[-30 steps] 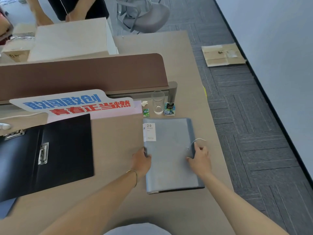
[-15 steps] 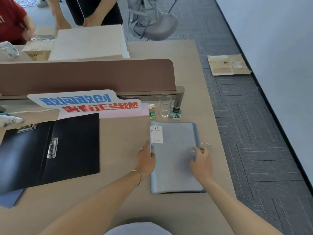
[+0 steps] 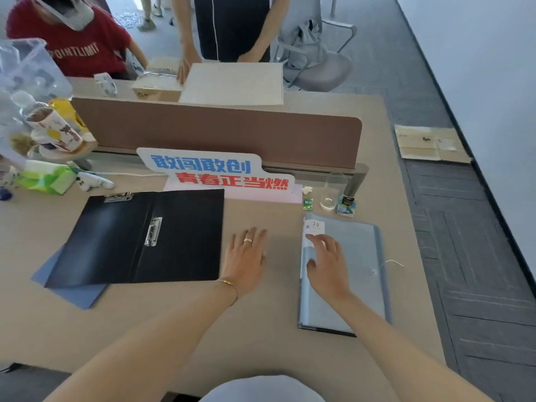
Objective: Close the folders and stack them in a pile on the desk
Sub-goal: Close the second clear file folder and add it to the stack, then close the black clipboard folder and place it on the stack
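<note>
Desk (image 3: 179, 329) is seen from above, with items listed left to right.

At 9 o'clock, far left: a clear plastic bag of clutter (image 3: 26, 91), a green tissue pack (image 3: 46, 177) and a white spray bottle (image 3: 94, 181) lying on its side.

At 9–10 o'clock of frame centre: the black folder (image 3: 139, 236) is laid open and flat, with its metal clip (image 3: 152, 231) visible at the spine. A second clip (image 3: 119, 196) is seen on its top edge. A blue folder (image 3: 71, 291) is partly covered by it, showing only at the lower-left corner.

At 12 o'clock: a sign with blue and red characters (image 3: 214, 175) is propped against the brown divider (image 3: 220, 132).

Centre: the left hand (image 3: 245, 261) is laid palm-down, fingers spread, nothing gripped. It is on bare desk between the two folders, just beside the black folder's right edge; contact with that edge cannot be told. A ring and a bracelet are worn.

At 3 o'clock of the left hand: the right hand (image 3: 326, 264) is placed flat on the grey-blue folder (image 3: 359, 274), fingers apart, nothing clamped. Its fingertips are near the white label marked "20" (image 3: 314, 227) at the folder's top-left corner. This folder is closed and lies flat near the desk's right edge. A thin white string (image 3: 393, 262) trails off its right side.

At 12 o'clock of that folder: a small green packet (image 3: 308, 204), an empty glass (image 3: 333, 192) and a small carton (image 3: 346, 205) are lined up.

The two folders are well apart, not stacked.
</note>
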A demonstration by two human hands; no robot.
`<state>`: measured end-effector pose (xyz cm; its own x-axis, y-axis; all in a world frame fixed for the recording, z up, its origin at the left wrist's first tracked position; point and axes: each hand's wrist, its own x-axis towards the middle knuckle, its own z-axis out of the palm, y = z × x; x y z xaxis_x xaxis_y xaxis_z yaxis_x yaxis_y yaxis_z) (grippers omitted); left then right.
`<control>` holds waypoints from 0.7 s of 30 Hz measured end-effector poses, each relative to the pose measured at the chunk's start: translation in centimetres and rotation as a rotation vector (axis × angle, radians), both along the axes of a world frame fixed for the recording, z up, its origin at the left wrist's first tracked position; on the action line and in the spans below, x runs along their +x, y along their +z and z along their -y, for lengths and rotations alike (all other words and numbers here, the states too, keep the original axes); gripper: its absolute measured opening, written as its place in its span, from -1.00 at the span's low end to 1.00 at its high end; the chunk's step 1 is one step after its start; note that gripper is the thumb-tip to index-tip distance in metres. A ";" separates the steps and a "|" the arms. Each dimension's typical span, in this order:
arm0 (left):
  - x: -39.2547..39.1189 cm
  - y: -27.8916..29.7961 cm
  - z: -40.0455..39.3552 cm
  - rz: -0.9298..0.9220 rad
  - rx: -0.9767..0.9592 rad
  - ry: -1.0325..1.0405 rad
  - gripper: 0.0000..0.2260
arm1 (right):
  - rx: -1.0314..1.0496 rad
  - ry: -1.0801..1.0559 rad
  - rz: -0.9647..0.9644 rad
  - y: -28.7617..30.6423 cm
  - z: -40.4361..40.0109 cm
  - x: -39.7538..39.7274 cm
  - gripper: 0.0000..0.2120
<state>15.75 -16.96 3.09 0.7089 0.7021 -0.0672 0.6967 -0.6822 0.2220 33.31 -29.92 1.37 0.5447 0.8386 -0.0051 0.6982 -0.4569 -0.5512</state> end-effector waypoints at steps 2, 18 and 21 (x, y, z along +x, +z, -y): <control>-2.4 0.5 -1.1 0.003 0.010 0.043 -0.52 | -0.008 0.030 -0.016 0.5 -1.6 -1.9 -0.39; -23.1 -0.3 -11.7 -0.071 0.009 0.328 -0.55 | -0.067 0.250 -0.024 0.8 -14.8 -19.2 -0.42; -26.7 -1.1 -14.1 -0.076 -0.030 0.403 -0.55 | -0.111 0.250 -0.048 0.2 -17.3 -21.8 -0.43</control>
